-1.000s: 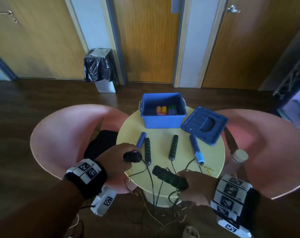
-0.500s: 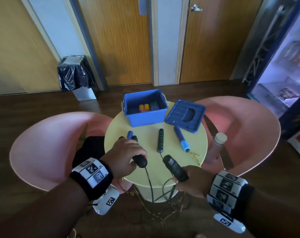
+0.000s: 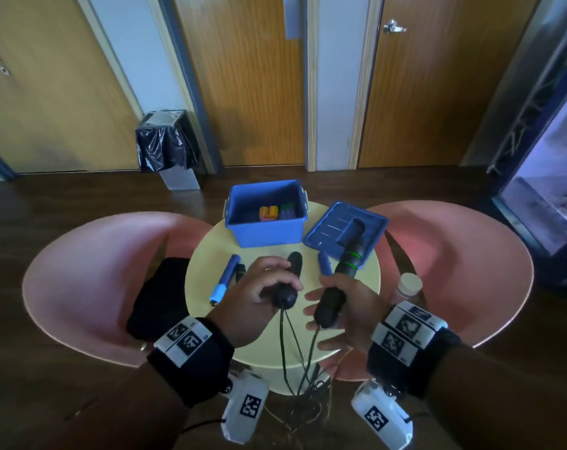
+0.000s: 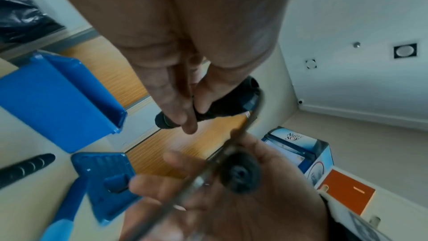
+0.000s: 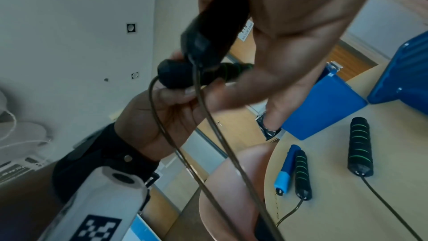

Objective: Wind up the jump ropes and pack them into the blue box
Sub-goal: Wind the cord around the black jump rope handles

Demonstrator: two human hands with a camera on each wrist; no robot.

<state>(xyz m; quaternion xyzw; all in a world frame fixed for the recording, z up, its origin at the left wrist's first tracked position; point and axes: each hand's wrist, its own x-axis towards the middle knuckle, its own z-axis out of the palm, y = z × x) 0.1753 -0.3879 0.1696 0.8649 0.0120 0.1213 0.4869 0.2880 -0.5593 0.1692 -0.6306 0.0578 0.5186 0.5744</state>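
Note:
My left hand [image 3: 269,287] grips a black foam jump-rope handle [image 3: 287,289] above the round yellow table [image 3: 207,254]. Close beside it, my right hand [image 3: 327,316] holds the other black handle [image 3: 344,271] with green rings, its far end tilted towards the lid. Their thin dark cords [image 3: 285,345] hang down past the table's near edge to a tangle on the floor. Both held handles [image 5: 185,74] nearly touch in the right wrist view. The open blue box [image 3: 266,219] stands at the table's far side.
The blue lid [image 3: 327,235] lies right of the box. On the table lie a blue handle [image 3: 225,280], two black handles [image 5: 302,173] [image 5: 360,146] and another blue handle [image 3: 324,263]. Small coloured items [image 3: 277,212] sit in the box. Pink chairs [image 3: 90,271] flank the table; a bottle [image 3: 409,284] stands right.
Both hands have lifted their black handles higher and brought them close together over the table. The right handle swung from lying sideways to pointing away from me.

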